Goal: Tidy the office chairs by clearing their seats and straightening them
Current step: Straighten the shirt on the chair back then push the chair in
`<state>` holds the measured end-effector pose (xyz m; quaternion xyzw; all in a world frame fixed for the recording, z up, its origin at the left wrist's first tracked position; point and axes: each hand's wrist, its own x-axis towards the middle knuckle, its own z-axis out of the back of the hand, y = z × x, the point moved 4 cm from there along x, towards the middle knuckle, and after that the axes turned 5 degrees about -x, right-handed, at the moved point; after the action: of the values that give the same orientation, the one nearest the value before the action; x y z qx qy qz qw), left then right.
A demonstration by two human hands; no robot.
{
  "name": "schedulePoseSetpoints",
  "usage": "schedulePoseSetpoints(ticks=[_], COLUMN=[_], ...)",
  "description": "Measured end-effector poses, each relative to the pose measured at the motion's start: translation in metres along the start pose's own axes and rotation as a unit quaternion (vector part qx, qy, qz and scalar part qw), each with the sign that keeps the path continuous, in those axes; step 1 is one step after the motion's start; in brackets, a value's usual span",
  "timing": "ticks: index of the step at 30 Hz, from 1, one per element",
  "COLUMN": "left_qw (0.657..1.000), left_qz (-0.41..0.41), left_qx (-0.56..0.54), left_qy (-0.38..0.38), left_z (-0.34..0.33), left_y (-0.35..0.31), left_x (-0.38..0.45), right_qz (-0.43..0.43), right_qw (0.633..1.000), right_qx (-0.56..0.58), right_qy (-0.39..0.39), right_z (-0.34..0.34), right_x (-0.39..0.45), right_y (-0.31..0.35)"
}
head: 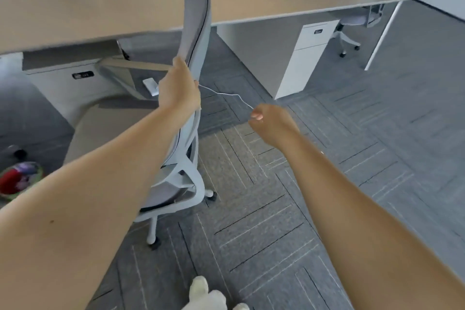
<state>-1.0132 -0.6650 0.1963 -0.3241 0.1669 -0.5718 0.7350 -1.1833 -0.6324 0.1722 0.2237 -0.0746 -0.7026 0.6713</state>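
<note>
Grey patterned carpet tiles (pixel 289 221) cover the floor of this open office, with a long tan desk (pixel 100 10) running across the back.

Starting closest in: something white and fuzzy (pixel 208 294) sits at the bottom edge, below both arms, can't tell what it is. Moving out, the right hand (pixel 270 123) is curled into a loose fist, pinching the end of a thin white cable (pixel 226 94). That cable runs up and to the left of it, over toward the left hand (pixel 177 88), which is wrapped around the edge of the grey office chair's backrest (pixel 198 22). So left hand is gripping the chair, right hand is closed on the cable.

Just past the left hand, on the far side of the backrest, the seat (pixel 141 78) has a small white block (pixel 151 86) lying on it, looks like a charger, and I'd guess the cable leads to it, though the hand hides the join. The chair is turned sideways to the desk, not tucked in.

Progress-wise, I'd say this chair is mid-job: the seat isn't cleared yet, since the charger thing is on it and the cable is only being pulled, and the chair isn't straightened yet.

Further out, well beyond the right hand, a second office chair (pixel 357 20) sits under the far end of the desk, looking more or less pushed in. Its seat is too blurry to judge. Off to the left of the left arm there's a colourful bundle (pixel 17 178) on the floor.
</note>
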Motion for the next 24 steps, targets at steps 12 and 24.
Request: schedulePoseSetpoints(ticks=[12,24], left_qw=[0.996,0.965], left_qz=[0.085,0.205], left_qx=[-0.021,0.075], left_qy=[-0.032,-0.147], left_z=[0.019,0.047], left_y=[0.017,0.027], left_x=[-0.046,-0.130], right_qz=[0.221,0.375], right_qw=[0.975,0.923], right_qx=[-0.006,-0.047], right_qy=[-0.012,-0.066], right_z=[-0.002,0.025], right_x=[0.024,0.010], right_y=[0.039,0.037])
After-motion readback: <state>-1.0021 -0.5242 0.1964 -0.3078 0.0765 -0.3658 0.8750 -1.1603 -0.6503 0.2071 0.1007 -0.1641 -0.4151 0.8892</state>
